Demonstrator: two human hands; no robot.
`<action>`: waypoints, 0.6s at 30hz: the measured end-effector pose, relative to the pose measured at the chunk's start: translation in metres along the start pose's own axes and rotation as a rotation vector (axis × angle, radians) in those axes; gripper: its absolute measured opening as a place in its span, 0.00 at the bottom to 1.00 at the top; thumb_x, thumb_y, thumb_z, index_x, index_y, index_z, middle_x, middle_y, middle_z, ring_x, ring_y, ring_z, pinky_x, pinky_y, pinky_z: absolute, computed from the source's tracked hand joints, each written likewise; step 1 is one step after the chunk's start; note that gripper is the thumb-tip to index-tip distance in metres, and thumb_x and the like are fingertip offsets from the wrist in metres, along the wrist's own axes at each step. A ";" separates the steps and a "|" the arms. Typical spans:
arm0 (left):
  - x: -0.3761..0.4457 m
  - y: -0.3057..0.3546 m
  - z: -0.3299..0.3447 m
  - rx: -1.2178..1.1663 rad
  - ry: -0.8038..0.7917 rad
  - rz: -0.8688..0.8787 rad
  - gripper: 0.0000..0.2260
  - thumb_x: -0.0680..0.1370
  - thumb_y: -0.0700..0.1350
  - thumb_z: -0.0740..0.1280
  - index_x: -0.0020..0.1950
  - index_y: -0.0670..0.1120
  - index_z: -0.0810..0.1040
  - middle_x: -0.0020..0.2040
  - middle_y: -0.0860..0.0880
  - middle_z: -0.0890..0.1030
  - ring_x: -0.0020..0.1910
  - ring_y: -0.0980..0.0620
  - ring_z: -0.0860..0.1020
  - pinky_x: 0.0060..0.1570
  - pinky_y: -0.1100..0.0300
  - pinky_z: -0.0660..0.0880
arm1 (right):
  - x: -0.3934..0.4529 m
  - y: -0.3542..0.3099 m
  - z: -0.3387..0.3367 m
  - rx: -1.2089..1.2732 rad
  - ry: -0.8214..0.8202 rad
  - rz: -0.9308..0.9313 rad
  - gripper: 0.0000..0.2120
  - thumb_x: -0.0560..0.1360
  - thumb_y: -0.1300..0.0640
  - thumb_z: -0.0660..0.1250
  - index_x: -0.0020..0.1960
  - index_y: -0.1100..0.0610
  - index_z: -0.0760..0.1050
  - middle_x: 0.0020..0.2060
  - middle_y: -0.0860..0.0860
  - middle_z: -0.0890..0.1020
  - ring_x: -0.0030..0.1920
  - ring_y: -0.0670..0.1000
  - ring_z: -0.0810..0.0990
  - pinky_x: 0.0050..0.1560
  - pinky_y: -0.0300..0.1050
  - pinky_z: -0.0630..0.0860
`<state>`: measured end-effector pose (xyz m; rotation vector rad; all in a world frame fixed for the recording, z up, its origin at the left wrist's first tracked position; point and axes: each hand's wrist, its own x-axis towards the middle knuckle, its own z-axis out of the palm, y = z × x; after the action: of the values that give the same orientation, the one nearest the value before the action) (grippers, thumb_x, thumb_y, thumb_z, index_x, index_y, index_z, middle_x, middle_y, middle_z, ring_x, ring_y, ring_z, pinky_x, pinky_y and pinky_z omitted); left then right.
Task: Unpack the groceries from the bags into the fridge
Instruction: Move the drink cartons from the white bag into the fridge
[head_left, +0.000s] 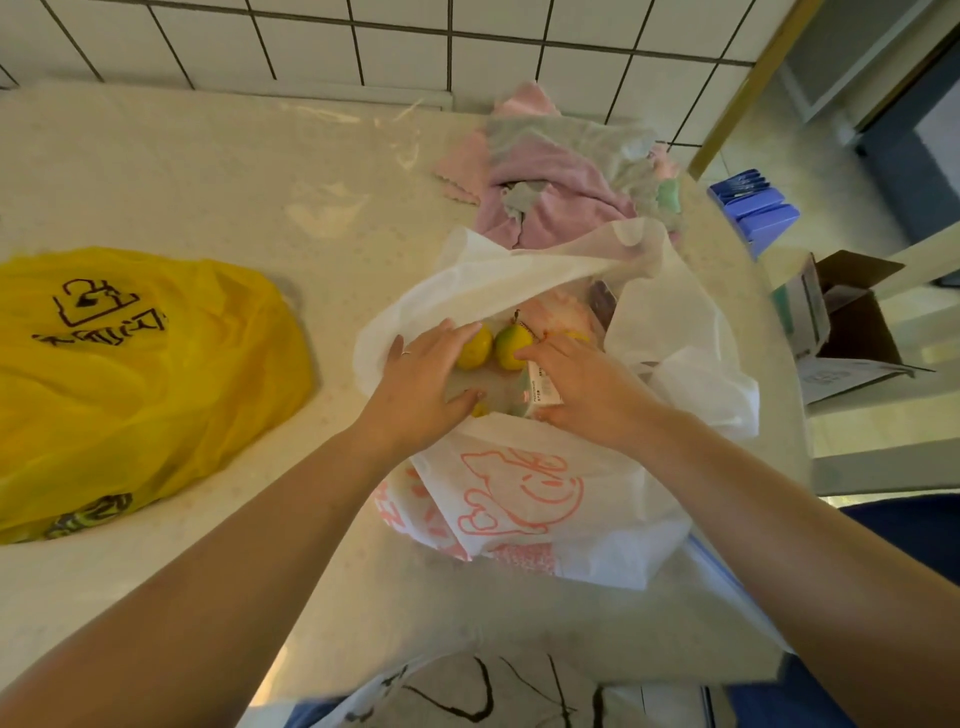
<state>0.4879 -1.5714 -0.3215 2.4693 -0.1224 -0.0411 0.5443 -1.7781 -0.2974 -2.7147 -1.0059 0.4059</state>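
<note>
A white plastic bag (524, 499) with a pink cartoon print stands open on the table. Inside lies a clear packet of yellow-green citrus fruits (511, 347) with a white label. My left hand (421, 384) reaches into the bag's mouth, fingers over the left fruit (475, 349) and thumb under the packet, gripping its left end. My right hand (582, 387) grips the packet's right end at the label, fingers curled over it. Other pink and dark packages show deeper in the bag. A yellow bag (130, 384) with black print lies closed at the left.
Pink and grey cloths (556, 176) are piled at the table's back, against a tiled wall. The table (208, 182) has a pale plastic cover. Right of the table, on the floor, stand blue folders (753, 208) and an open cardboard box (852, 317).
</note>
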 end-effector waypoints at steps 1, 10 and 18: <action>-0.001 0.000 0.000 0.007 -0.005 0.005 0.30 0.75 0.49 0.68 0.74 0.52 0.60 0.72 0.50 0.67 0.75 0.53 0.54 0.72 0.42 0.47 | -0.001 0.002 0.002 0.003 -0.014 0.003 0.31 0.69 0.54 0.72 0.69 0.53 0.65 0.62 0.53 0.70 0.63 0.57 0.70 0.59 0.56 0.71; 0.008 -0.007 -0.005 0.413 -0.111 -0.060 0.26 0.77 0.55 0.62 0.73 0.54 0.60 0.76 0.52 0.56 0.76 0.48 0.39 0.70 0.39 0.44 | 0.031 -0.004 -0.020 0.072 -0.069 -0.065 0.31 0.67 0.37 0.58 0.65 0.50 0.72 0.63 0.50 0.74 0.67 0.51 0.65 0.68 0.53 0.57; 0.024 -0.025 -0.011 0.476 -0.125 -0.158 0.27 0.77 0.56 0.60 0.75 0.54 0.56 0.78 0.48 0.50 0.76 0.44 0.40 0.68 0.36 0.48 | 0.114 -0.007 -0.018 -0.178 -0.376 -0.074 0.19 0.75 0.55 0.58 0.65 0.47 0.72 0.60 0.50 0.76 0.57 0.55 0.74 0.57 0.54 0.72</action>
<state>0.5144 -1.5478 -0.3281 2.9470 0.0139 -0.2613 0.6291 -1.6991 -0.2994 -2.8056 -1.2878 0.8763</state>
